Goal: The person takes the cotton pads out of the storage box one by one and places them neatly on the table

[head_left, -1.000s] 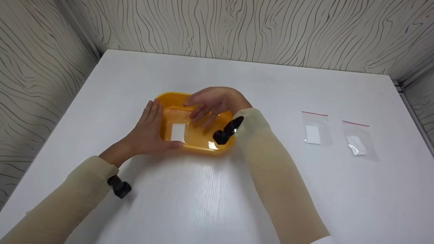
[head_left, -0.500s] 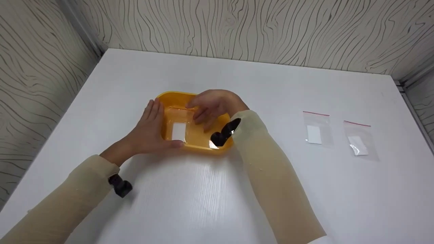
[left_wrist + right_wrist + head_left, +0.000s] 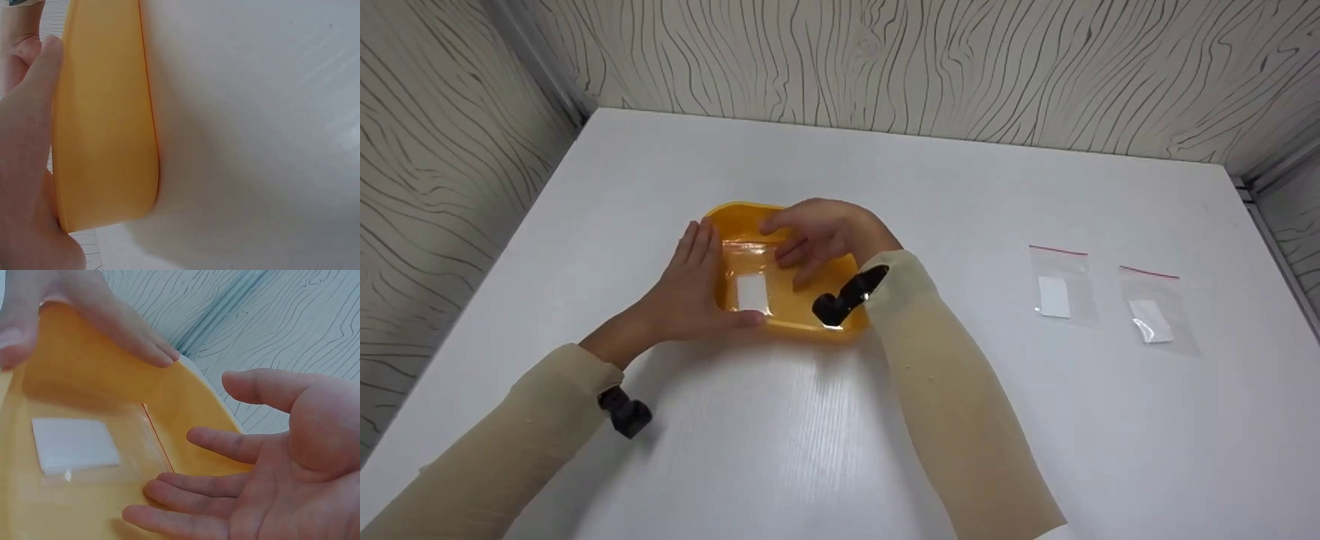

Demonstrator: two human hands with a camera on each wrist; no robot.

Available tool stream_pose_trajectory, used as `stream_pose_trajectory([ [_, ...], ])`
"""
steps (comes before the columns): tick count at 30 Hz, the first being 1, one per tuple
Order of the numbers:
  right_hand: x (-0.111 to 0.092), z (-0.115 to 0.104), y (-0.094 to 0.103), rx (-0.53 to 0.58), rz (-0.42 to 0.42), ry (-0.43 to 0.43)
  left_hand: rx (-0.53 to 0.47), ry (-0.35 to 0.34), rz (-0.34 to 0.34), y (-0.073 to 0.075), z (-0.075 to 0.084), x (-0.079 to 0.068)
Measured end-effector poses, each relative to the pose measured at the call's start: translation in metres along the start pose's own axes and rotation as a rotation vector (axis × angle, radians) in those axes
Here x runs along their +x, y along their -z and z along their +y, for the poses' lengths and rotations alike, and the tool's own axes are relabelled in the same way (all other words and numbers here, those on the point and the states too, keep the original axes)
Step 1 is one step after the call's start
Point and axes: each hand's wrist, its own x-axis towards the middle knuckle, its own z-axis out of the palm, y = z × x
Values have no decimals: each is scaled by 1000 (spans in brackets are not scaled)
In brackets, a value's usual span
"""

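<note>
A yellow plastic basin (image 3: 810, 328) stands on the white table. Inside it, toward the left end, lies a clear zip bag (image 3: 742, 259) with a red strip along its top and a white rectangular piece (image 3: 76, 443) in it. My left hand (image 3: 682, 300) rests on the basin's left end, fingers straight along the rim and thumb on the front rim. Over the basin reaches my right hand (image 3: 829, 232), palm turned to the left, its fingers (image 3: 191, 492) spread and loosely bent. The fingertips are right at the bag's red-strip edge, with nothing between them and the thumb.
To the right on the table (image 3: 960, 210) lie two more clear zip bags, one nearer the basin (image 3: 1059, 285) and another beside it (image 3: 1159, 311), each with a white piece inside. A patterned wall (image 3: 885, 67) rises behind the table.
My right hand dips slightly and then shifts a little left. The zip bag in the basin has slid slightly left. My left hand and the basin stay in place.
</note>
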Motion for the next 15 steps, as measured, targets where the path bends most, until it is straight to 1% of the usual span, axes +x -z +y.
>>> stream_pose_trajectory([
  [9,4,4,-6,71,7,35,13,-15,-9,0,-1,0],
  [15,6,9,-5,160,-10,49,36,-26,-18,1,0,-1],
])
